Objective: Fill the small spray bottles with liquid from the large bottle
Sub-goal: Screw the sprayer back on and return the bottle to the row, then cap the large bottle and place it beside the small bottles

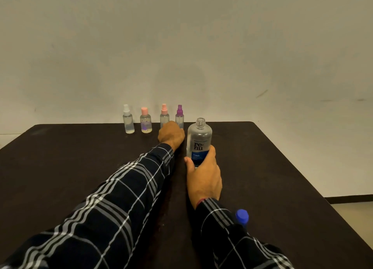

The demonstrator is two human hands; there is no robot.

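Large clear round-shouldered plastic bottle [199, 139], uncapped, blue-labelled, upright centre-right on matte dark table [282, 157], right hand [203, 177] wrapped round its lower body; four small clear bottles [128, 123] rowed at far edge, left hand [171, 135] against pink-pump bottle [164, 115], grasp indiscernible; blue cap [241, 216] near right.

A plain indoor room, sparse like a spare workroom, though I can't tell its exact kind: a scuffed off-white wall [181, 46] stands behind the far edge of a dark brown table [282, 167] (black skirting [351, 199] and pale floor [359, 218] show past its right edge).
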